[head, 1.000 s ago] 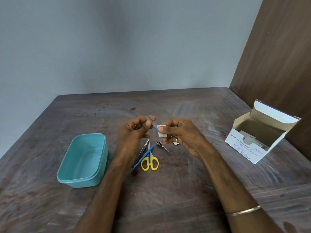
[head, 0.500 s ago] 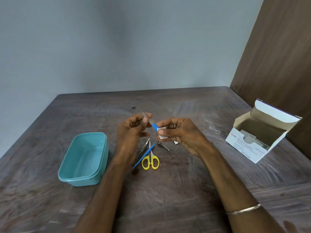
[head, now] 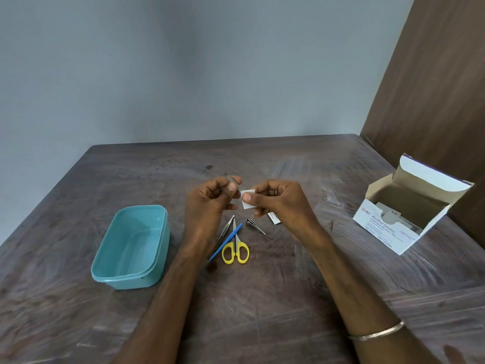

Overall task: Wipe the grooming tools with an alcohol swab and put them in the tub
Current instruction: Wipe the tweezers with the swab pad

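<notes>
a: what is in hand, and how will it handle?

b: a nail file, judged thin, light and stiff, with smooth faces that may slip once wet. the left hand has its grip closed on the file, fingers curled round it, with only a short grey end showing above the thumb. the right hand pinches the white swab between thumb and forefinger, folded against the file just to the right of the left grip. the swab is judged soft, damp and easy to tear.

a: where should one take hold?

b: hold the file near one end, with the flat faces between the fingertips, so the swab can run along the rest. keep the pinch light.

a: where are the other items?

b: below both grips, on the table: tweezers, yellow-handled scissors, a thin blue tool and a nail clipper, lying close together, some overlapping. a torn wrapper lies under the right hand. the teal tub stands well left of the left grip and looks to hold nothing. the open swab box stands well right of the right grip.
</notes>
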`<state>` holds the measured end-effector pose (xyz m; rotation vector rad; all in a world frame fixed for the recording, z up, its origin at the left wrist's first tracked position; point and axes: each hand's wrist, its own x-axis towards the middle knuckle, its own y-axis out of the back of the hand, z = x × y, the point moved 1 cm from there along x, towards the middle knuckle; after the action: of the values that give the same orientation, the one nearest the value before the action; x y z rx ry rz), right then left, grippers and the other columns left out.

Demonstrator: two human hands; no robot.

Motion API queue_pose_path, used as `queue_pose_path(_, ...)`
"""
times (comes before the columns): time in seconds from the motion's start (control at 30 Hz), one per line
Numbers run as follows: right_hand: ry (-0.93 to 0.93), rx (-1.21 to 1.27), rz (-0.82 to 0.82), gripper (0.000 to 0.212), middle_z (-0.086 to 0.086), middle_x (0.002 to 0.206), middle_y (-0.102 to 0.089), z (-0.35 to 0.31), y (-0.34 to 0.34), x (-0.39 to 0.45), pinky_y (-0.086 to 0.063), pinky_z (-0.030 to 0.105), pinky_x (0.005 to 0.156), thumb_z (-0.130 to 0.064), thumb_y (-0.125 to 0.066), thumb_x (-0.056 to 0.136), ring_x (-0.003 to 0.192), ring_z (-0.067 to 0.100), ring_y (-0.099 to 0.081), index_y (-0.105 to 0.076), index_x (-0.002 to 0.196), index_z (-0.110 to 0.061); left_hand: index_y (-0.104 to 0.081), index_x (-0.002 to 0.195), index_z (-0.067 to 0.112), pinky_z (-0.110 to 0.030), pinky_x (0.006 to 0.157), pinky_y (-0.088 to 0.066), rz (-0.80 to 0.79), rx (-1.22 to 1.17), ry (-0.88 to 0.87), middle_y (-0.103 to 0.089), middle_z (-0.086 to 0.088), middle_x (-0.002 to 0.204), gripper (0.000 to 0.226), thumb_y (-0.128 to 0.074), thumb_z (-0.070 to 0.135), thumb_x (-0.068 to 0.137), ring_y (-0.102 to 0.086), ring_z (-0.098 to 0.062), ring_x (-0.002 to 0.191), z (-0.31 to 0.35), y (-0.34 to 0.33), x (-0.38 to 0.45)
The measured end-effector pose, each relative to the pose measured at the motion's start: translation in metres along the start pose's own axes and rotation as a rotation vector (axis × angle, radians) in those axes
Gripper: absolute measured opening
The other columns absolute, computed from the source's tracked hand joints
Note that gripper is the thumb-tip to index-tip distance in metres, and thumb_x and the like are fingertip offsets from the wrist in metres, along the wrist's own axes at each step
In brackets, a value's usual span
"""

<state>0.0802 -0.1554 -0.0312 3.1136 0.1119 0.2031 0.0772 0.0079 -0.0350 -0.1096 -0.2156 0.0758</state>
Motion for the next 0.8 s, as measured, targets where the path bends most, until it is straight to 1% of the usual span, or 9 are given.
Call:
queue_pose_path(0.13, 0.024, 0.006, -0.014, 0.009, 0.023, 0.081, -0.074, -0.0003, -0.0005, -0.0007, -0.06, 0.029, 0.062, -0.008, -0.08, 0.08, 0.058, 0.02, -0.066, -0.076, 0.087, -0.004, -0.074, 0.092, 0.014, -0.025, 0.065, -0.058, 0.049, -0.018, -0.001, -0.076, -0.002, 0.085, 0.011, -0.066, 0.007, 0.091, -0.071, -0.015, 0.079, 0.0018, 0.001, -0.0008)
queue_pose_path(0.2, 0.009, 0.045, -0.027, 0.008, 0.02, 0.08, -0.075, -0.0003, -0.0011, -0.0009, -0.061, 0.03, 0.063, -0.005, -0.079, 0.08, 0.06, 0.022, -0.068, -0.076, 0.088, -0.003, -0.074, 0.093, 0.011, -0.025, 0.065, -0.058, 0.062, -0.031, 0.004, -0.075, -0.002, 0.08, 0.01, -0.066, 0.007, 0.091, -0.07, -0.013, 0.076, 0.0015, 0.0018, -0.0003)
queue_pose_path(0.27, -0.004, 0.082, -0.046, 0.01, 0.011, 0.077, -0.076, -0.0007, -0.0014, -0.0008, -0.061, 0.028, 0.064, 0.0, -0.077, 0.08, 0.063, 0.019, -0.071, -0.076, 0.09, -0.003, -0.074, 0.095, 0.007, -0.025, 0.066, -0.059, 0.068, -0.049, 0.021, -0.076, -0.001, 0.082, 0.01, -0.064, 0.008, 0.092, -0.07, -0.013, 0.075, 0.0006, 0.0026, 0.0006)
queue_pose_path(0.33, -0.009, 0.106, -0.066, 0.016, 0.006, 0.079, -0.077, -0.0013, -0.0004, -0.0004, -0.061, 0.027, 0.064, 0.004, -0.076, 0.08, 0.068, 0.016, -0.072, -0.075, 0.095, 0.0, -0.073, 0.095, 0.004, -0.026, 0.066, -0.059, 0.076, -0.091, 0.05, -0.077, 0.001, 0.09, 0.011, -0.062, 0.007, 0.094, -0.07, -0.013, 0.074, -0.0004, 0.0032, 0.0018)
queue_pose_path(0.43, -0.017, 0.1, -0.099, 0.024, 0.005, 0.081, -0.078, -0.0024, 0.0021, -0.0004, -0.061, 0.027, 0.068, 0.005, -0.075, 0.08, 0.074, 0.016, -0.074, -0.074, 0.103, -0.001, -0.072, 0.089, 0.003, -0.026, 0.065, -0.06, 0.078, -0.158, 0.091, -0.076, 0.001, 0.098, 0.013, -0.061, 0.007, 0.094, -0.071, -0.016, 0.071, -0.0012, 0.0033, 0.0035)
queue_pose_path(0.53, -0.01, 0.078, -0.122, 0.027, 0.008, 0.083, -0.077, -0.0029, 0.0044, -0.0009, -0.061, 0.029, 0.072, 0.005, -0.075, 0.081, 0.076, 0.018, -0.074, -0.074, 0.107, 0.0, -0.072, 0.087, 0.004, -0.028, 0.066, -0.061, 0.074, -0.216, 0.125, -0.076, -0.004, 0.092, 0.013, -0.062, 0.008, 0.093, -0.071, -0.019, 0.068, -0.001, 0.004, 0.0036)
queue_pose_path(0.63, -0.013, 0.086, -0.129, 0.024, 0.015, 0.089, -0.077, -0.0029, 0.0061, -0.0006, -0.061, 0.03, 0.072, 0.004, -0.074, 0.081, 0.078, 0.021, -0.074, -0.074, 0.105, -0.001, -0.072, 0.091, 0.004, -0.03, 0.067, -0.062, 0.071, -0.238, 0.147, -0.074, -0.011, 0.079, 0.011, -0.063, 0.01, 0.093, -0.07, -0.022, 0.064, 0.0006, 0.0049, 0.0031)
queue_pose_path(0.73, -0.081, 0.141, -0.117, 0.015, 0.008, 0.08, -0.076, -0.0016, 0.0053, -0.0002, -0.061, 0.031, 0.067, 0.004, -0.074, 0.082, 0.073, 0.019, -0.074, -0.073, 0.097, 0.0, -0.071, 0.086, 0.004, -0.03, 0.065, -0.061, 0.069, -0.222, 0.134, -0.075, -0.007, 0.09, 0.012, -0.061, 0.005, 0.093, -0.069, -0.021, 0.064, 0.0004, 0.004, 0.0032)
queue_pose_path(0.8, -0.119, 0.169, -0.122, 0.01, 0.007, 0.077, -0.075, 0.0, 0.0028, -0.0007, -0.062, 0.033, 0.067, 0.001, -0.074, 0.082, 0.07, 0.019, -0.072, -0.072, 0.091, 0.0, -0.072, 0.084, 0.008, -0.03, 0.065, -0.06, 0.068, -0.2, 0.122, -0.074, -0.007, 0.095, 0.015, -0.061, 0.003, 0.093, -0.069, -0.02, 0.068, -0.0023, 0.0036, 0.0037)
